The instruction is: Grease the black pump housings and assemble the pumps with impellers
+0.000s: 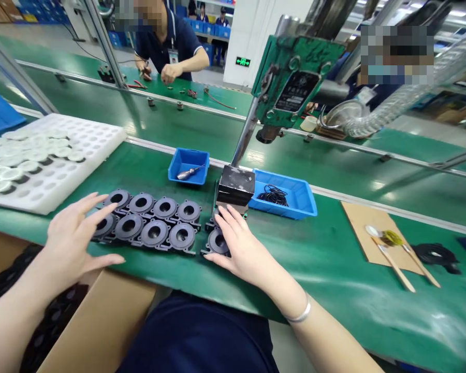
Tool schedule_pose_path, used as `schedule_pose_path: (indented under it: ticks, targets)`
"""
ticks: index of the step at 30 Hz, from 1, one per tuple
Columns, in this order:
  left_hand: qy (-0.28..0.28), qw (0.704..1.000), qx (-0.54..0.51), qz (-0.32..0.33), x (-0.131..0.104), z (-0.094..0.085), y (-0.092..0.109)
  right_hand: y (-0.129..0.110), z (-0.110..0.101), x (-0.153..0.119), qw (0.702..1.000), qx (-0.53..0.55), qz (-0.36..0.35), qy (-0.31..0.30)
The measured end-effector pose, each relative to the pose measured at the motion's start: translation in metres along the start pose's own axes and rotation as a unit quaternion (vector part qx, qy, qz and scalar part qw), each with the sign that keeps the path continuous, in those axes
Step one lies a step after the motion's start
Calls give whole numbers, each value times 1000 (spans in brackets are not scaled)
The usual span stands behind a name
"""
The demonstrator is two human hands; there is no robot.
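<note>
Two rows of black round housings point(155, 233) with central holes lie side by side on the bench in front of me. At their left end is my left hand point(72, 235), its thumb and fingers spread apart and holding nothing; contact with the end housing is hard to tell. My right hand point(238, 241) spans a separate pair of black housings point(217, 241) to the right, thumb on the near side and fingers on the far side. My palm and fingers partly cover this pair. Right behind it stands the black block point(236, 181) at the foot of a green press point(291, 77).
A white foam tray point(101, 140) bears pale discs at left. Behind the housings are a small blue bin point(174, 173) with a screwdriver and a larger blue bin point(303, 197) with black rings. Brushes point(396, 267) lie on cardboard at right. A co-worker point(171, 46) sits opposite.
</note>
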State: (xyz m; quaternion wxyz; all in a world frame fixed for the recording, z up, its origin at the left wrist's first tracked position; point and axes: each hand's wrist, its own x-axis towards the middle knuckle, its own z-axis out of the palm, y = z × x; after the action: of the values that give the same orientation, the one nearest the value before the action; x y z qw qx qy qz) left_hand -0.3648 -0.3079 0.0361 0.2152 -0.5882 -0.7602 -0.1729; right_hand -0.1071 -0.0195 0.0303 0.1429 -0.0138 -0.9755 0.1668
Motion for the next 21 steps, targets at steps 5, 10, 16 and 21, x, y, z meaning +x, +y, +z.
schedule_pose_path:
  ticks: [5, 10, 16, 21]
  targets:
    - [-83, 996, 24, -17, -13, -2, -37, -9, 7, 16, 999, 0, -28, -16]
    - [-161, 987, -13, -5, 1, 9, -43, -17, 6, 18, 999, -13, -11, -30]
    - [-181, 980, -86, -3, 12, 20, -37, -29, 12, 22, 998, -29, 0, -51]
    - [-153, 985, -78, 27, 0, 28, -19, -28, 8, 1, 997, -51, 17, -61]
